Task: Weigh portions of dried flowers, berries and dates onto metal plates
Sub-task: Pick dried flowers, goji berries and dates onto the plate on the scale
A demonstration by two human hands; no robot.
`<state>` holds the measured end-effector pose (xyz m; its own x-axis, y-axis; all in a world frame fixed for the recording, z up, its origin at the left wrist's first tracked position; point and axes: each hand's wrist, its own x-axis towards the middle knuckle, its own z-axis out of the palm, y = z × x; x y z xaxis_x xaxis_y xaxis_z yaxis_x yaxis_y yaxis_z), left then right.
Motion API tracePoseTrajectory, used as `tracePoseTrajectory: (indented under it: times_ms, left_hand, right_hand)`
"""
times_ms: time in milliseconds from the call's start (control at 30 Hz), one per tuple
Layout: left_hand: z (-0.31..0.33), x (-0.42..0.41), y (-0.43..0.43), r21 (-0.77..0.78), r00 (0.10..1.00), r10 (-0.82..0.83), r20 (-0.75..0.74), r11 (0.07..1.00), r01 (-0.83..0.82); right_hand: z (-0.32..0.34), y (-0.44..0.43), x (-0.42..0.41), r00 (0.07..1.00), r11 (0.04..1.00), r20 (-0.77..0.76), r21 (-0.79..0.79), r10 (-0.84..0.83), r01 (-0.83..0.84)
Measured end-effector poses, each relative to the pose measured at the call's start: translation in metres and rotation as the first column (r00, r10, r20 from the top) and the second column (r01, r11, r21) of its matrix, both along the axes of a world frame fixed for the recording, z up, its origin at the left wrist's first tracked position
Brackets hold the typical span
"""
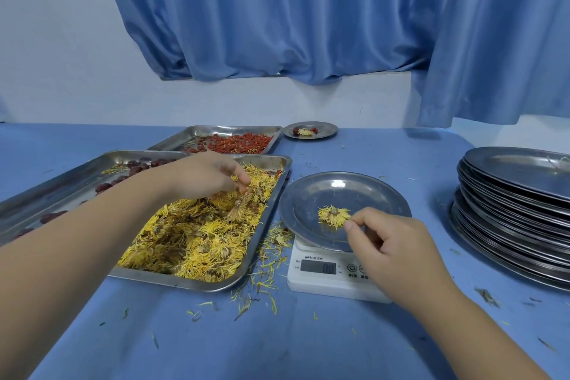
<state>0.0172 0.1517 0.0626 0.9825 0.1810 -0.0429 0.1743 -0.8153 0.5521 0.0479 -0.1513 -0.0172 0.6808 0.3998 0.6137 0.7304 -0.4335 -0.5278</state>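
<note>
A round metal plate (pixel 379 194) sits on a white digital scale (pixel 327 274) with one yellow dried flower (pixel 333 215) on it. My right hand (pixel 391 247) pinches the edge of that flower with thumb and forefinger. My left hand (pixel 203 177) reaches over the big steel tray (pixel 268 237) of yellow dried flowers (pixel 197 237) and pinches a brownish flower (pixel 239 208) by its top. Dark red dates (pixel 135 166) lie in the tray's left half. A second tray (pixel 172 142) behind holds red berries (pixel 234 143).
A small filled plate (pixel 328 131) with flower, berries and a date stands at the back. A tall stack of metal plates (pixel 512 213) is at the right. Loose petals (pixel 262 284) litter the blue tablecloth (pixel 277 342) around the scale. A blue curtain hangs behind.
</note>
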Motion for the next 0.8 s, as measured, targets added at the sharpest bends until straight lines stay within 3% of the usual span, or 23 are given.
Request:
tracePoseTrajectory:
  times_ms: [100,233,333,467,600,800]
  left_hand:
    - [0.001,-0.003,0.002,0.023,0.999,0.022,0.033,0.999,-0.023]
    - [0.002,-0.010,0.006,-0.099,0.992,0.082,0.098,0.993,-0.072]
    - [0.003,-0.017,0.007,-0.206,0.991,0.107,0.078,0.974,-0.089]
    - [0.008,-0.023,0.007,-0.182,0.989,0.117,0.089,0.978,-0.100]
    - [0.013,-0.029,0.008,-0.130,0.988,0.112,0.104,0.987,-0.098]
    - [0.013,-0.042,0.016,-0.108,0.973,0.140,0.185,0.987,-0.122]
  right_hand:
    - [0.000,0.000,-0.001,1.000,1.000,0.012,-0.022,-0.008,0.008]
    - [0.004,0.005,-0.011,0.993,0.998,0.115,-0.059,-0.007,0.014]
    - [0.010,0.023,-0.030,0.970,0.988,0.196,-0.082,0.146,-0.133]
    - [0.016,0.072,-0.040,0.919,0.906,0.228,-0.358,0.320,-0.227]
    - [0.019,0.124,-0.030,0.942,0.822,0.153,-0.543,0.299,-0.173]
    - [0.009,0.147,-0.023,0.914,0.714,0.216,-0.692,0.344,-0.106]
